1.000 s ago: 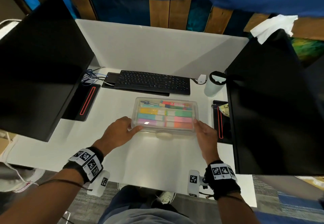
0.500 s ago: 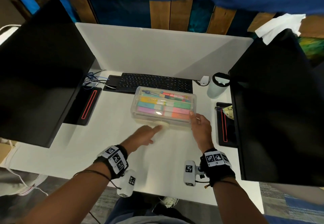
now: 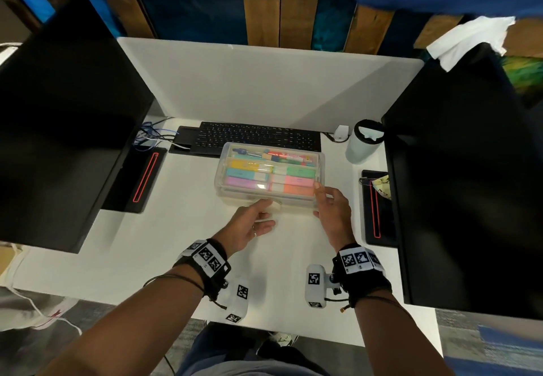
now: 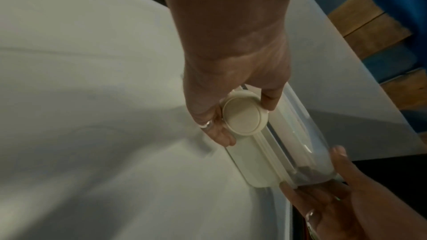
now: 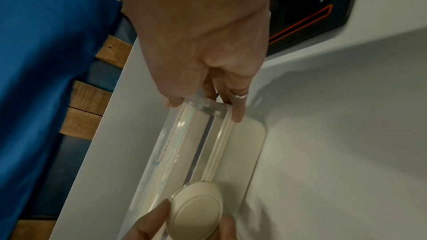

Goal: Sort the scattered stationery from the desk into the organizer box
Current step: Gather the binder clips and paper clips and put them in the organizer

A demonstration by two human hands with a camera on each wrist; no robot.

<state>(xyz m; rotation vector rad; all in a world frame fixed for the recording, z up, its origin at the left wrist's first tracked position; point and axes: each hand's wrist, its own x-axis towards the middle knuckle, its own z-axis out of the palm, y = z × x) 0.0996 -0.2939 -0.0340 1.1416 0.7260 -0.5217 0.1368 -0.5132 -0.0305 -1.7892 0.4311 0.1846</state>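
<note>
The clear organizer box (image 3: pixel 293 202) sits lid-down on the white desk (image 3: pixel 176 243), touching the keyboard's front edge. Coloured highlighters and pens fill it. A cream round knob (image 4: pixel 243 114) sticks out at the middle of its front wall. My left hand (image 3: pixel 269 214) pinches that knob between thumb and fingers. My right hand (image 3: pixel 318 199) grips the box's front right corner (image 5: pixel 208 109), thumb on the lid and fingers down the side. I see no loose stationery on the desk.
A black keyboard (image 3: pixel 258 137) lies just behind the box. Dark monitors (image 3: pixel 67 128) (image 3: pixel 470 184) flank the desk, with black bases (image 3: pixel 138 181) (image 3: pixel 377 208). A lidded cup (image 3: pixel 364 143) and a white adapter (image 3: pixel 340 132) stand at the back right. Cables (image 3: pixel 152 137) lie at the back left.
My left hand left the box's front left corner and now pinches the knob at the front middle. The box slid back to the keyboard. My right hand stayed on the right corner.
</note>
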